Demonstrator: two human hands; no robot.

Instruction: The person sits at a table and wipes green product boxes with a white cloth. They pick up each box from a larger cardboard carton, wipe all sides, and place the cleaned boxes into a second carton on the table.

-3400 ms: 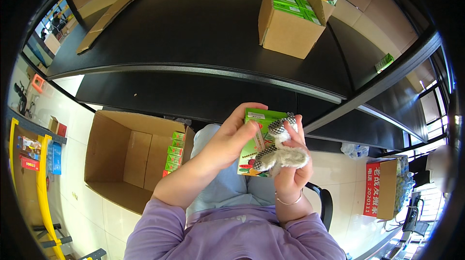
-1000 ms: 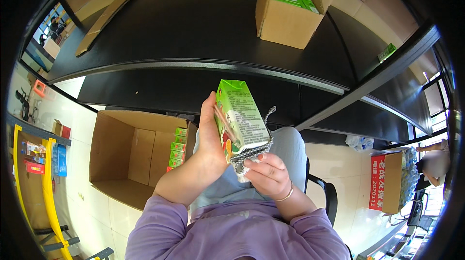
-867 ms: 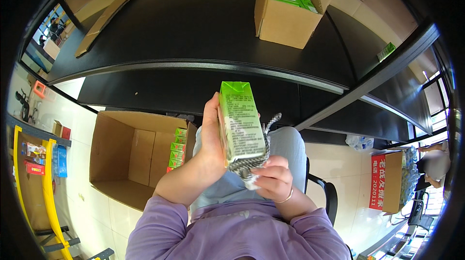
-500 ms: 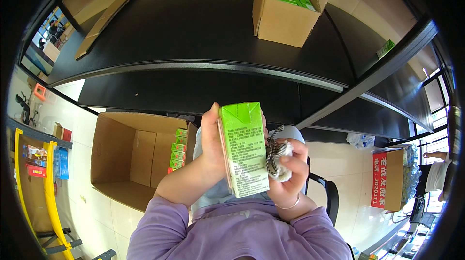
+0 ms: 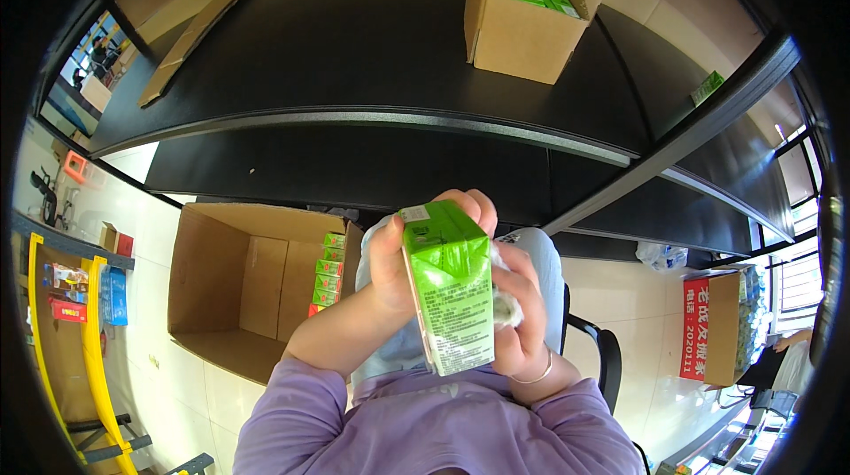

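Observation:
A green drink carton (image 5: 456,302) with small dark print on its front is held up before my chest, its top tilted toward view. My left hand (image 5: 390,276) is closed around its left side, with fingers curling over the far top edge. Against the right side, my right hand (image 5: 524,298) grips a bunched white cloth (image 5: 507,309), mostly hidden by the fingers. To the left stands an open cardboard box (image 5: 212,276) with several green cartons (image 5: 328,278) stacked along its right inner wall.
A cardboard box (image 5: 524,52) packed with green cartons sits on the black shelf (image 5: 354,50). Flat cardboard (image 5: 195,46) lies at the shelf's left. A black upright (image 5: 682,130) slants down at right. A yellow-edged rack (image 5: 97,351) is far left; a red-labelled box (image 5: 722,324) stands right.
The carton's top has tipped toward view, showing more of its upper face. My left fingers now reach over its top. The cloth has bunched in closer to the carton, under my right fingers.

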